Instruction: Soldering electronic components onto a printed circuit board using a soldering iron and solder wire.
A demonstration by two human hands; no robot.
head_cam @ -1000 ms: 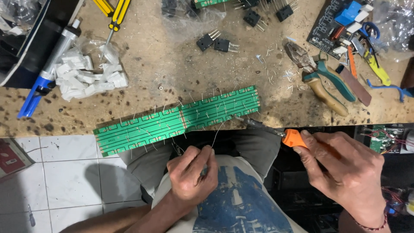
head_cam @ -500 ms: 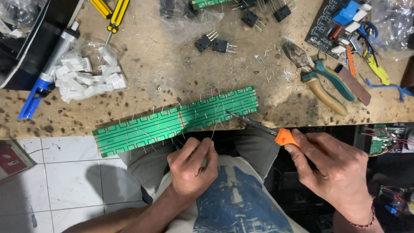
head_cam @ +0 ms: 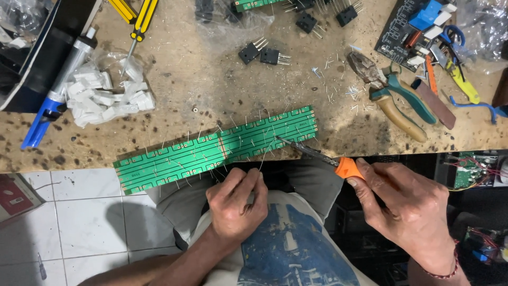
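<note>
Long green circuit board (head_cam: pixel 217 149), lying slantwise on the near edge of the workbench (head_cam: pixel 211 90), its left end jutting over the edge above the white tiled floor (head_cam: pixel 79 212); many thin wire legs standing up from it.

Right hand (head_cam: pixel 410 212), fingers closed round the orange handle of a soldering iron (head_cam: pixel 317 154); the metal tip rests on the board near its right end.

Left hand (head_cam: pixel 235 204), just below the board over the lap, fingertips pinched together on a thin strand of solder wire (head_cam: pixel 261 159) that rises to the board beside the iron's tip.

Clear plastic bag (head_cam: pixel 108 90), open, upper left of the bench; holds a heap of small white blocks; a silver and blue suction pump (head_cam: pixel 58 90) lies just left of it.

Second clear bag (head_cam: pixel 233 18), top centre; dark parts inside, not clearly told.

Loose on the bench: two black three-legged parts (head_cam: pixel 262 53); pliers with green and tan grips (head_cam: pixel 397 98), right; yellow-handled screwdrivers (head_cam: pixel 137 16), top; cut wire scraps scattered near the pliers.
</note>
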